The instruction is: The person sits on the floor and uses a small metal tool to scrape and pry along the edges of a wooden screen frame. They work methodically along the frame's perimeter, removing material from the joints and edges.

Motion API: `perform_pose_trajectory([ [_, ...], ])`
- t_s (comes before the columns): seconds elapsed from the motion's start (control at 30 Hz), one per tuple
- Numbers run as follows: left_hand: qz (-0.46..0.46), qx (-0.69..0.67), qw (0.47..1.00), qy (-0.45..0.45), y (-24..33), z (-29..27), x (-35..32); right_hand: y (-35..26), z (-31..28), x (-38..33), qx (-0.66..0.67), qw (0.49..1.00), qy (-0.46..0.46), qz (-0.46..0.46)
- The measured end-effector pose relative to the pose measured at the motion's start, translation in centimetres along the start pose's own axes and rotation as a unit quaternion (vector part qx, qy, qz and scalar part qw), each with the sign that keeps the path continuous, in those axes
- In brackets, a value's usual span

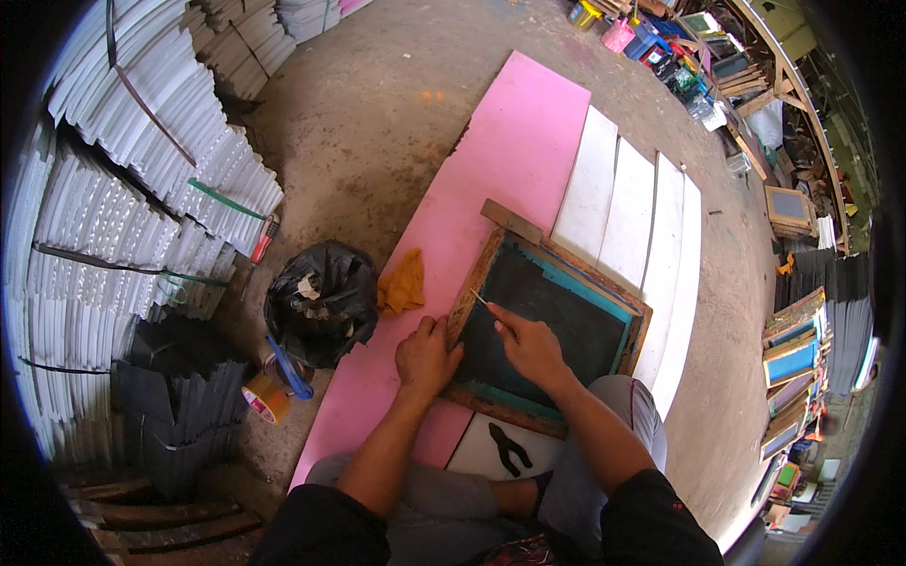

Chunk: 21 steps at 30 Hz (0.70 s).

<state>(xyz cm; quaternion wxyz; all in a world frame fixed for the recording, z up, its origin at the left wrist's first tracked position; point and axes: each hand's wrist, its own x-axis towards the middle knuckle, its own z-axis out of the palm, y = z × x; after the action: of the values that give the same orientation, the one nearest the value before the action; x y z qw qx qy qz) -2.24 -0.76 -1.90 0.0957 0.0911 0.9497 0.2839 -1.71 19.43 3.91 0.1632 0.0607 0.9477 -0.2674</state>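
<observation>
1. Work at the frame: under way, I judge. The screen fills the space inside all 4 rails; what is finished and what is left, I cannot tell.
2. Stacked white sheets (151,104), left of frame: several bundles, edges too crowded to count.
3. Pink board (481,179), 1, running from upper middle to lower left.
4. White panels (623,212), at least 3, right of the pink board.
5. Wooden frame (639,338), 1, centre, tilted across pink and white; 1 dark screen (576,323) with teal borders.
6. Black bag (326,321), 1, left of centre.
7. My hands, 2. Left hand (429,357): fingers curled at the left rail (465,309); whether closed round it, I cannot tell. Right hand (530,351): narrow grip, holding item 10.
8. Orange cloth (404,283), 1, beside the bag.
9. Black-handled pliers (510,448), 1, lower middle.
10. Thin pale tool (478,296), 1, its tip near the left rail.
</observation>
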Motion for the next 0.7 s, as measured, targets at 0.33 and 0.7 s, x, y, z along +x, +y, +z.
perform_pose_trajectory([
  [0.33,0.014,-0.01,1.0,0.019,0.0,0.1,0.1,-0.8,-0.2,-0.3,-0.053,0.998,-0.01,0.014],
  [0.7,0.017,-0.025,0.999,0.025,-0.1,0.6,0.0,-3.5,-1.1,0.7,-0.064,0.995,-0.059,0.041],
])
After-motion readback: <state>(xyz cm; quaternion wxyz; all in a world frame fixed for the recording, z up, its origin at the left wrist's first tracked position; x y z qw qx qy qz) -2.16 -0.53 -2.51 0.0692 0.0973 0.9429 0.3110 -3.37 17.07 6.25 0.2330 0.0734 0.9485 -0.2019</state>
